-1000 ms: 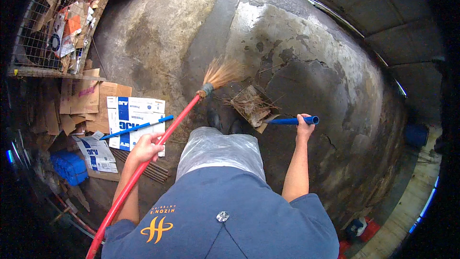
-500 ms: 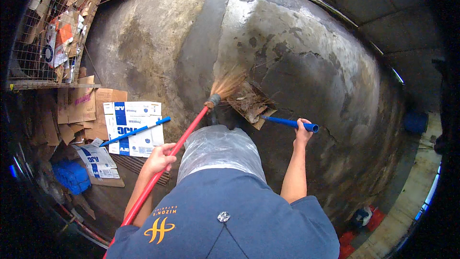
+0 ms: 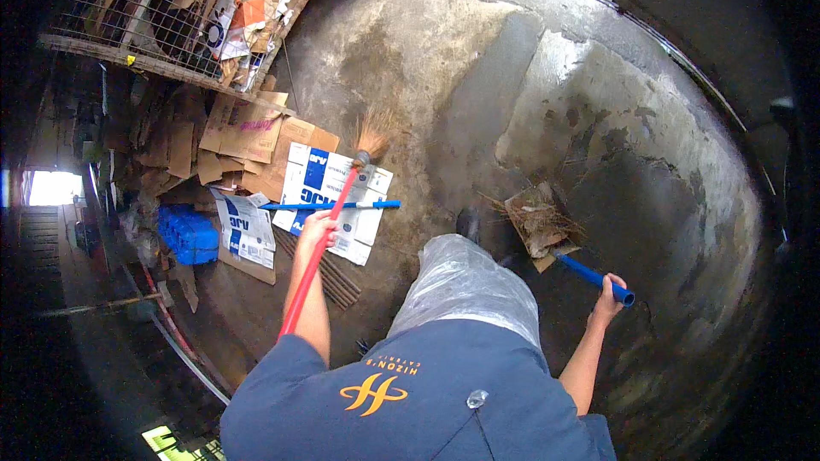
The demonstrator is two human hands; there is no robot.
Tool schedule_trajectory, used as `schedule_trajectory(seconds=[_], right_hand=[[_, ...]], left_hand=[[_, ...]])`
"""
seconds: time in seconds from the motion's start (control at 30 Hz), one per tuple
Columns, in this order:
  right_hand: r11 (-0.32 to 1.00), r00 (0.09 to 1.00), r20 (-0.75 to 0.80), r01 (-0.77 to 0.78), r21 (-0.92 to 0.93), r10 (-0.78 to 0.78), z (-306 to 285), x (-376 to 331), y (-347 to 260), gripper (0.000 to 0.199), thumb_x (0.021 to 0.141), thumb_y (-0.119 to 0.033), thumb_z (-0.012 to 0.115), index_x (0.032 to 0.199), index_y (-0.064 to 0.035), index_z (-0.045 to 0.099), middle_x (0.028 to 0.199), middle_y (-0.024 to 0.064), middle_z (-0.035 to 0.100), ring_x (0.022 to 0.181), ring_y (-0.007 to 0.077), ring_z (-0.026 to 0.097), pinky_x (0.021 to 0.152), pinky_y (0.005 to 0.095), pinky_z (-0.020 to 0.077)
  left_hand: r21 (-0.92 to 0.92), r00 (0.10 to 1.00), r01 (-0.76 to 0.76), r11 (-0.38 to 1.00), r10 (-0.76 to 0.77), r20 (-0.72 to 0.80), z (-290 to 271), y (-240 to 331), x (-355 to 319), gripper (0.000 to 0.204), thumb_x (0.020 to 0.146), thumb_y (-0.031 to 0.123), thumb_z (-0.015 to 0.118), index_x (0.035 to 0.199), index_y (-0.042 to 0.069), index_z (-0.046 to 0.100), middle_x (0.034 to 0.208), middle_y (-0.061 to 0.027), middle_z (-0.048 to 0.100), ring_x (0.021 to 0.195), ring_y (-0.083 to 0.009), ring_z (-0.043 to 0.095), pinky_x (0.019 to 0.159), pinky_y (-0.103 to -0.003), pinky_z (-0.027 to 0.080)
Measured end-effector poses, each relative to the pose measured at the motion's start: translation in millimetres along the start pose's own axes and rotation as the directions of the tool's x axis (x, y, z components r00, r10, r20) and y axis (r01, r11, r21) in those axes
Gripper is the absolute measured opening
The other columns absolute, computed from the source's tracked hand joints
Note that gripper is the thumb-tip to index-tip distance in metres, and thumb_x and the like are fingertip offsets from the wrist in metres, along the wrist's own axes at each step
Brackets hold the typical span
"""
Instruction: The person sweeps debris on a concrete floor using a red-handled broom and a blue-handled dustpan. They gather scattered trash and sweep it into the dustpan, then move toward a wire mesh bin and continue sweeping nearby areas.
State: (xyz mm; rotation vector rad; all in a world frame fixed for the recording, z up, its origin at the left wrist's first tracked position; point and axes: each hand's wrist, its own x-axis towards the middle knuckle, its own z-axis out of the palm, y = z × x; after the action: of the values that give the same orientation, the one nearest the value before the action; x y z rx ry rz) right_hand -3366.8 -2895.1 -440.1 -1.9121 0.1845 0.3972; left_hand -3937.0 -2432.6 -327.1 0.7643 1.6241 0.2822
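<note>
My left hand (image 3: pixel 314 230) grips the red handle of a broom (image 3: pixel 329 226) whose straw head (image 3: pixel 372 132) is out over the wet concrete floor, near flattened cardboard. My right hand (image 3: pixel 608 294) holds the blue handle (image 3: pixel 589 275) of a dustpan (image 3: pixel 536 220) that rests on the floor to my right, loaded with cardboard scraps and straw. A clear plastic covering (image 3: pixel 465 286) hangs over my front below a blue shirt.
Flattened cardboard boxes (image 3: pixel 329 192) and a blue stick (image 3: pixel 329 205) lie on the floor at left. A wire cage (image 3: pixel 179 17) full of cardboard scraps stands at upper left. A blue crate (image 3: pixel 188 235) sits by the cardboard. The concrete floor (image 3: pixel 478 85) is damp and stained.
The broom head has swung left, away from the dustpan and toward the cardboard. The dustpan stays on the floor in my right hand, and the view has turned.
</note>
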Motion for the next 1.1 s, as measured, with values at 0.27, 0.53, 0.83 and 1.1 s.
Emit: schedule_trajectory(seconds=[0.27,0.53,0.83,1.1], right_hand=[[0.987,0.982,0.115,0.158,-0.034,-0.153,13.4,8.2,-18.3,0.019,0.085,-0.011,0.074,0.101,-0.0053,0.067,0.099,0.0038,0.065,0.092,0.0166,0.060,0.088,0.0327,0.0474],[0.971,0.969,0.061,0.239,0.032,-0.240,26.6,3.6,-28.9,0.015,0.083,-0.012,0.075,0.094,-0.0049,0.067,0.093,0.0036,0.065,0.088,0.0154,0.061,0.084,0.0320,0.0486],[0.979,0.968,-0.250,0.037,0.203,0.015,-11.7,2.5,-28.8,0.013,0.082,-0.009,0.077,0.089,-0.0073,0.067,0.091,0.0014,0.066,0.087,0.0148,0.061,0.083,0.0326,0.0479],[0.880,0.932,-0.269,-0.095,0.465,0.242,-122.4,-9.3,-1.2,0.019,0.083,-0.017,0.079,0.094,-0.0155,0.063,0.098,-0.0006,0.064,0.096,0.0160,0.058,0.085,0.0451,0.0455]], left_hand=[[0.253,0.949,0.018,0.967,-0.096,0.300,71.9,-42.5,-130.8,0.054,0.083,-0.002,0.065,0.136,-0.002,0.056,0.076,-0.0050,0.063,0.045,-0.0100,0.053,0.037,-0.026,0.040],[0.315,0.984,-0.110,0.943,0.059,0.168,71.8,12.0,-85.7,0.055,0.081,-0.002,0.062,0.136,-0.003,0.054,0.070,-0.0056,0.062,0.041,-0.0109,0.053,0.035,-0.025,0.041],[0.610,0.888,-0.160,0.777,-0.156,0.432,186.0,-50.9,-96.9,0.060,0.083,0.002,0.066,0.141,-0.005,0.050,0.077,-0.0055,0.065,0.049,-0.0119,0.057,0.042,-0.029,0.045],[0.559,0.858,-0.291,0.777,-0.048,0.512,200.7,41.8,-172.7,0.063,0.080,-0.003,0.067,0.141,-0.004,0.050,0.071,-0.0036,0.062,0.044,-0.0114,0.056,0.038,-0.027,0.041]])
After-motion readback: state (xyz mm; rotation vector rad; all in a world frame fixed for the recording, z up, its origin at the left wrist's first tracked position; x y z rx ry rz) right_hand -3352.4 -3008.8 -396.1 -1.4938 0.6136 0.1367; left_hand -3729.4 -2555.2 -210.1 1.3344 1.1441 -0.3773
